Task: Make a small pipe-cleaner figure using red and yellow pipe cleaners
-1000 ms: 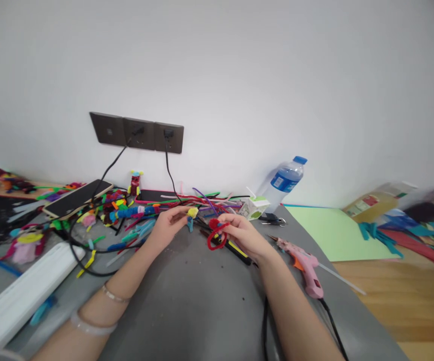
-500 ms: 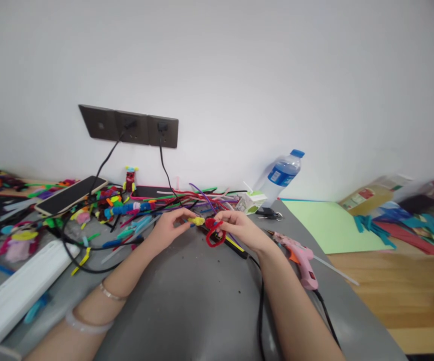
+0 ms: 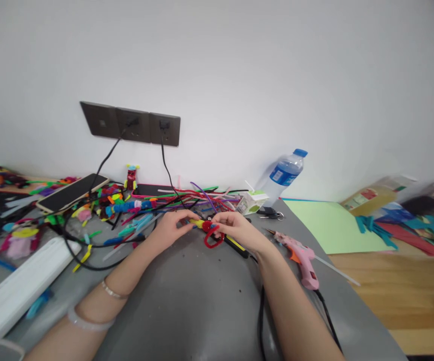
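My left hand (image 3: 171, 228) pinches a small yellow pipe-cleaner piece (image 3: 197, 223) just above the grey table (image 3: 201, 306). Close beside it, my right hand (image 3: 235, 228) pinches a red pipe-cleaner loop (image 3: 212, 236) that hangs below the fingers. The yellow piece and the red loop touch between the two hands. Both hands have their fingers closed. A pile of coloured pipe cleaners (image 3: 186, 198) lies right behind them.
A pink glue gun (image 3: 301, 258) with its black cord lies right of my right forearm. A water bottle (image 3: 282, 175), a small carton (image 3: 251, 201), a phone (image 3: 71, 193), a white power strip (image 3: 21, 288), a green sheet (image 3: 325, 225) and wall sockets (image 3: 130, 125) surround the spot.
My hands came together: the yellow piece, apart from the red loop a second ago, now meets it. The view shifted slightly.
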`<state>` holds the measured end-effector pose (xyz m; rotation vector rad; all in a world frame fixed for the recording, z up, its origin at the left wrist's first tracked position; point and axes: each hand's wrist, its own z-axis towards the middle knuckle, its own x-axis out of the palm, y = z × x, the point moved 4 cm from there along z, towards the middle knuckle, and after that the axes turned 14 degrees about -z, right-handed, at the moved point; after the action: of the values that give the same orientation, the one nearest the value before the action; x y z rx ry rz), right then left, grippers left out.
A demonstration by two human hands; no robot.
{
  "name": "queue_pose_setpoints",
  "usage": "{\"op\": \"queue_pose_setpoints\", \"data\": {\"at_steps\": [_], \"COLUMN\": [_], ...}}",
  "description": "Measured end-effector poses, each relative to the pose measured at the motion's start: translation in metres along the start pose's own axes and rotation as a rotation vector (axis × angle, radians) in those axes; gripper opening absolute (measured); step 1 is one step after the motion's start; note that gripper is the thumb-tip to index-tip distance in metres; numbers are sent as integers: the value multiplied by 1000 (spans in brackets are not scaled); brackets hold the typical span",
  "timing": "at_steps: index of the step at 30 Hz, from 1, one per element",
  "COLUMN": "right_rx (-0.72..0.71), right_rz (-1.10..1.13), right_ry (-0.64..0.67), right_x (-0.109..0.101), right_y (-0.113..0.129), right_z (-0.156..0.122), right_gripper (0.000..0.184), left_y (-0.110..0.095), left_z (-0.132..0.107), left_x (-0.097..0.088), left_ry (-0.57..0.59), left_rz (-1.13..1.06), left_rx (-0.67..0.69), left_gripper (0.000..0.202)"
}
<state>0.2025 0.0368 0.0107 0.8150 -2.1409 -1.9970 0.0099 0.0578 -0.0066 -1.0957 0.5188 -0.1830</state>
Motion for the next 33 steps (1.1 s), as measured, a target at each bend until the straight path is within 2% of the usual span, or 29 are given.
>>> {"op": "queue_pose_setpoints", "data": {"at_steps": [16,24,29,33], "right_rx": [27,-30,-80,-119], "right_rz": [-31,56,91,124], "right_ry": [-38,-54,-97,-132], "right_x": [-2,-3,-5,-7], "right_y": [-3,-4,3,7], "right_z": [0,1,0,-2], "right_gripper": [33,34,35,32], "left_y": [-4,-1,-2,-3], "left_z": [0,0,0,2], "left_x": [0,0,-1,0], "left_ry": [-8,-10,-38,-67], "left_rz": [22,0,-65,-203], "left_rx": [19,-3,-39,-59], "left_gripper": [20,22,19,18]}}
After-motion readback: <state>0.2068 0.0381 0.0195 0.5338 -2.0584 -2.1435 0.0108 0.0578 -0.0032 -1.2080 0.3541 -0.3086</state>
